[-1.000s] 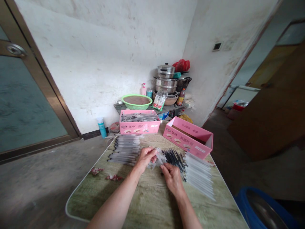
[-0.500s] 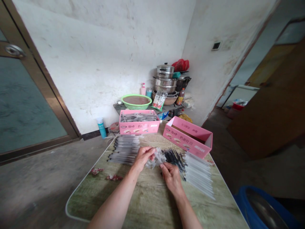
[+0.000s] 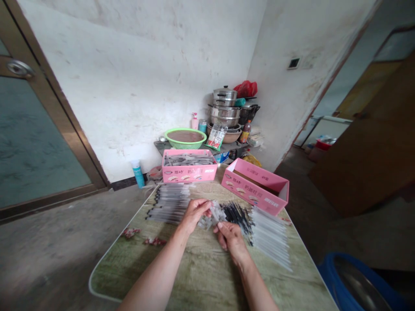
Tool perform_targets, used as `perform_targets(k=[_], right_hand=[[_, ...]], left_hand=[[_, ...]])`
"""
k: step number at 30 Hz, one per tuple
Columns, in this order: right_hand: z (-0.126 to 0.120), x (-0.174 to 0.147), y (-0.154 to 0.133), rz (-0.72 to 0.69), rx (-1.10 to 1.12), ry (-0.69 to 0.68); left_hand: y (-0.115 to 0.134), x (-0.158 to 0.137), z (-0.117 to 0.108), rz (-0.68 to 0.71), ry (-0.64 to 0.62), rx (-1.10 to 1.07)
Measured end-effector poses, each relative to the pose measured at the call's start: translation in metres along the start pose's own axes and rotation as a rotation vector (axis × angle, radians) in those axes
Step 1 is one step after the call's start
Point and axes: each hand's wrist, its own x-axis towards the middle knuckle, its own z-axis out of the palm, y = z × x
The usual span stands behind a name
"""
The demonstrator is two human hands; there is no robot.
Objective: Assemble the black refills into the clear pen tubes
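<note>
Right hand (image 3: 231, 239) beside dark rods (image 3: 238, 217), pink box (image 3: 248, 189) beyond

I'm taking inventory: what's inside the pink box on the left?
A pile of thin greyish sticks lies in the left pink box. The front wall and uppermost sticks hide whatever is beneath, so the box's floor cannot be seen.

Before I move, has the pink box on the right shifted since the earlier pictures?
No: judged against the table, the pink box on the right has kept its place and angle.
</note>
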Motion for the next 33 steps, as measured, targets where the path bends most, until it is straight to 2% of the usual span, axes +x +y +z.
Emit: perform_targets(k=[5,7,9,14,16,19,21,25,27,29,33], right_hand=[[0.005,-0.003,-0.006,-0.336,-0.606,0.247],[0.007,-0.004,-0.009,-0.387,-0.7,0.321],[0.007,-0.003,-0.011,-0.331,-0.593,0.291],[0.001,-0.002,-0.01,0.033,0.057,0.003],[-0.001,-0.002,-0.008,0.074,0.202,-0.056],[-0.003,-0.002,-0.006,0.031,0.177,-0.048],[-0.003,-0.002,-0.006,-0.064,-0.026,0.023],[0.002,-0.003,-0.011,-0.352,-0.592,0.166],[0.004,-0.004,-0.013,-0.394,-0.677,0.227],[0.005,-0.004,-0.014,-0.321,-0.553,0.221],[0.003,-0.003,-0.01,-0.002,0.005,0.01]], left_hand=[[-0.007,0.0,0.002,-0.047,0.194,0.0],[-0.008,0.001,0.001,-0.041,0.214,-0.004],[-0.006,0.001,-0.001,-0.017,0.176,-0.007],[-0.001,0.0,-0.002,0.033,0.016,-0.006],[0.0,-0.001,-0.001,0.033,-0.009,-0.002],[-0.003,-0.001,0.002,0.02,0.016,-0.009],[-0.006,-0.001,0.002,-0.008,0.083,-0.015],[-0.011,0.002,0.0,-0.067,0.183,-0.002],[-0.011,0.003,-0.002,-0.055,0.171,-0.002],[-0.01,0.003,-0.003,-0.023,0.118,-0.017],[-0.005,0.001,-0.003,0.022,0.006,-0.041]])
